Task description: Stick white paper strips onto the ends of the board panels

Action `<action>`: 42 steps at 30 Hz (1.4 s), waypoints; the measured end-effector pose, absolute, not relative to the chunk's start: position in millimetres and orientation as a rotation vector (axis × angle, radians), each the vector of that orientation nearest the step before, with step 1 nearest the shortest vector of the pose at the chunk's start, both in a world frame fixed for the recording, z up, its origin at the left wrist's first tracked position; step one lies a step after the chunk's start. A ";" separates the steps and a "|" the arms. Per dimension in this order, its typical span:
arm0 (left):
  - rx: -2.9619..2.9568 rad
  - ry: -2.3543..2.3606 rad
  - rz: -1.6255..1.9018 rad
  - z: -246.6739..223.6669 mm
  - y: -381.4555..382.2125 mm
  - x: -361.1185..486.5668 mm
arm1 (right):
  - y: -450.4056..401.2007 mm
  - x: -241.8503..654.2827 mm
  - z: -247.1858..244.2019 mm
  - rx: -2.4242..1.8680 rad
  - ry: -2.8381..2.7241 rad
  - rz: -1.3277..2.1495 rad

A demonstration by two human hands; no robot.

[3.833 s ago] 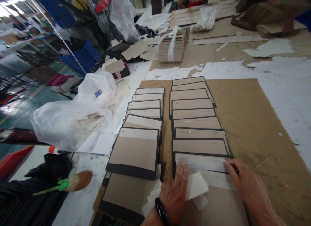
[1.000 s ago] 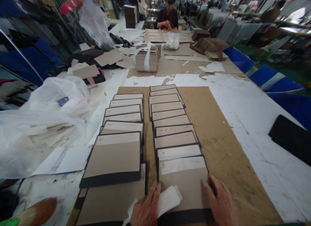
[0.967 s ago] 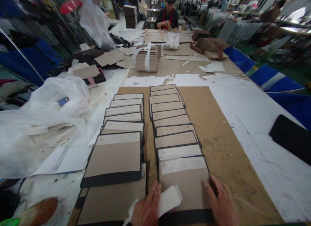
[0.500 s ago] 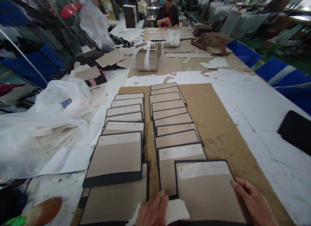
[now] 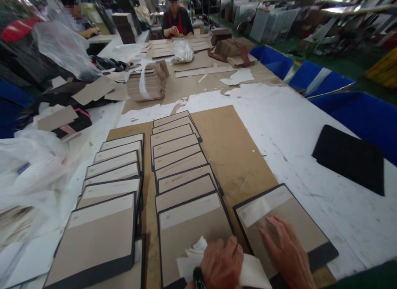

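My left hand [image 5: 223,260], with a dark band at its wrist, is closed around a crumpled white cloth [image 5: 252,270] that sticks out on both sides. It sits over the nearest panel [image 5: 182,235] of the middle row. My right hand [image 5: 287,249] lies with fingers stretched out on a separate beige panel [image 5: 297,212]. That panel has a black border and a pale strip along its top, and is turned at an angle. The middle row of overlapping panels [image 5: 180,160] runs away from me. A second row [image 5: 102,222] lies to its left.
Brown board [image 5: 221,131] lies under the panels on a white-covered table [image 5: 279,123]. A black piece [image 5: 350,158] rests at right, near blue bins [image 5: 350,111]. Plastic bags [image 5: 34,156] crowd the left; a tied stack [image 5: 145,82] stands farther back. A person [image 5: 176,22] works at the far end.
The separate panel has shifted right, off the row, and turned. My right hand has gone from its edge onto its face. My left hand moved right with the cloth. The view has swung right.
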State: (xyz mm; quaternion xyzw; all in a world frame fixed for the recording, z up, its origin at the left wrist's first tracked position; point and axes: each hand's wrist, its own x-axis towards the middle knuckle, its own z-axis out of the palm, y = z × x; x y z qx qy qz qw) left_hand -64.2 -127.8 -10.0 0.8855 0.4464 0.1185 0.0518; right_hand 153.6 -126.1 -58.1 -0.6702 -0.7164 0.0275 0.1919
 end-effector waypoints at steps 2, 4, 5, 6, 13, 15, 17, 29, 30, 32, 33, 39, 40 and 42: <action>2.716 1.317 0.252 -11.0 -122.6 -56.1 | -120.4 146.9 -59.0 -1.851 -2.115 0.041; 2.724 1.240 0.114 -12.1 -118.1 -52.3 | -109.8 150.2 -57.5 -1.764 -2.265 0.055; 2.718 1.193 0.027 -12.3 -115.8 -51.0 | -104.2 153.7 -56.4 -1.721 -2.322 0.065; 2.706 1.151 -0.061 -12.3 -113.5 -49.8 | -99.2 157.3 -55.2 -1.682 -2.363 0.071; 2.611 1.073 -0.301 -15.2 -106.0 -43.9 | -87.8 161.7 -53.4 -1.529 -2.259 0.211; 2.596 1.078 -0.307 -17.3 -107.6 -44.1 | -88.5 158.0 -54.3 -1.526 -2.105 0.300; 2.579 1.076 -0.328 -19.6 -109.4 -44.4 | -88.4 154.0 -55.3 -1.574 -1.898 0.341; 2.570 1.094 -0.218 -26.5 -110.1 -46.5 | -104.9 145.8 -62.5 -1.634 -2.059 0.174; 2.573 1.092 -0.216 -26.0 -110.0 -46.5 | -107.3 145.2 -62.8 -1.641 -2.089 0.134; 2.583 1.095 -0.209 -25.0 -110.3 -46.2 | -109.5 143.0 -62.8 -1.642 -2.114 0.089; 2.587 1.095 -0.209 -24.6 -110.6 -46.0 | -109.1 141.4 -62.5 -1.637 -2.116 0.084; 2.580 1.086 -0.233 -25.0 -110.9 -46.9 | -101.2 133.7 -55.9 -1.588 -2.146 0.093; 2.575 1.093 -0.226 -25.0 -110.5 -47.7 | -100.5 133.6 -54.4 -1.577 -2.166 0.094; 2.560 1.105 -0.183 -24.0 -109.3 -49.7 | -100.0 134.3 -52.0 -1.561 -2.198 0.101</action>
